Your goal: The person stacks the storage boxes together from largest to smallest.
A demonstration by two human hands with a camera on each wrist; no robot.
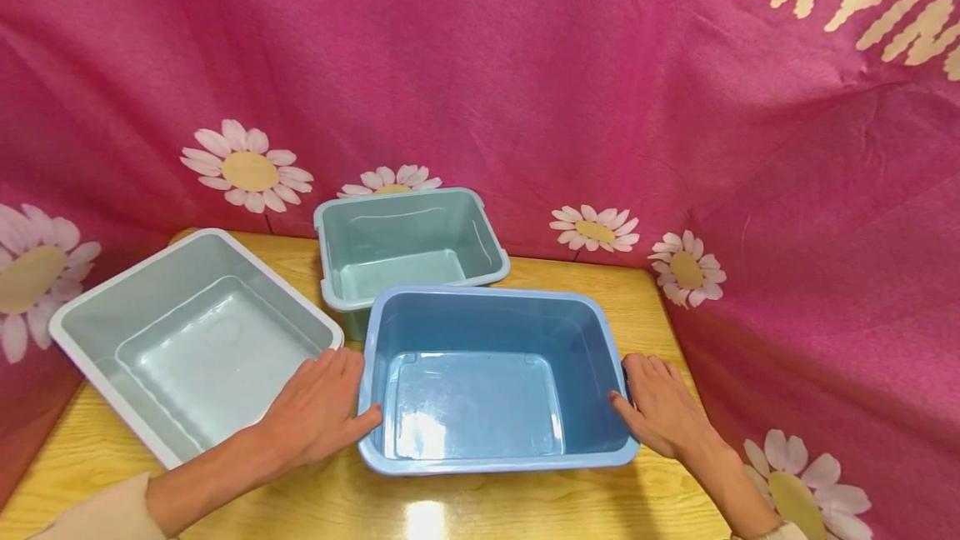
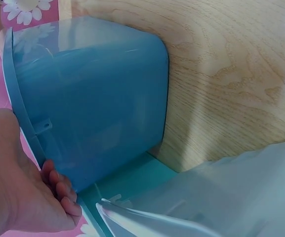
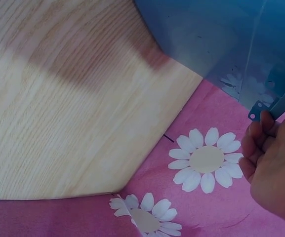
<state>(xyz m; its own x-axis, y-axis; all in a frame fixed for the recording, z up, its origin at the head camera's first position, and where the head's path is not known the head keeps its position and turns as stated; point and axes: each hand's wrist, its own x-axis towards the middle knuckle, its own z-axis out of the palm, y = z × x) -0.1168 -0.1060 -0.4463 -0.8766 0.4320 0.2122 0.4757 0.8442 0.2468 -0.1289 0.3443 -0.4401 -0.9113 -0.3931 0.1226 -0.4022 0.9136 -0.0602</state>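
A blue plastic tub (image 1: 480, 407) is held by its two short ends at the front of the table, its inside bare. My left hand (image 1: 318, 402) grips the left rim, thumb over the edge and fingers curled under it outside; the left wrist view shows those fingers (image 2: 61, 187) beneath the rim. At the right rim my right hand (image 1: 663, 407) does the same, its curled fingers (image 3: 253, 143) below the lip in the right wrist view. Close behind the blue tub stands a teal tub (image 1: 408, 265). A grey-white basin (image 1: 202, 340) lies to the left, beside my left forearm.
All the tubs are on a wood-grain table (image 1: 570, 507). A pink cloth (image 1: 480, 82) with printed daisies hangs behind and around it. The table's right edge runs close to my right hand.
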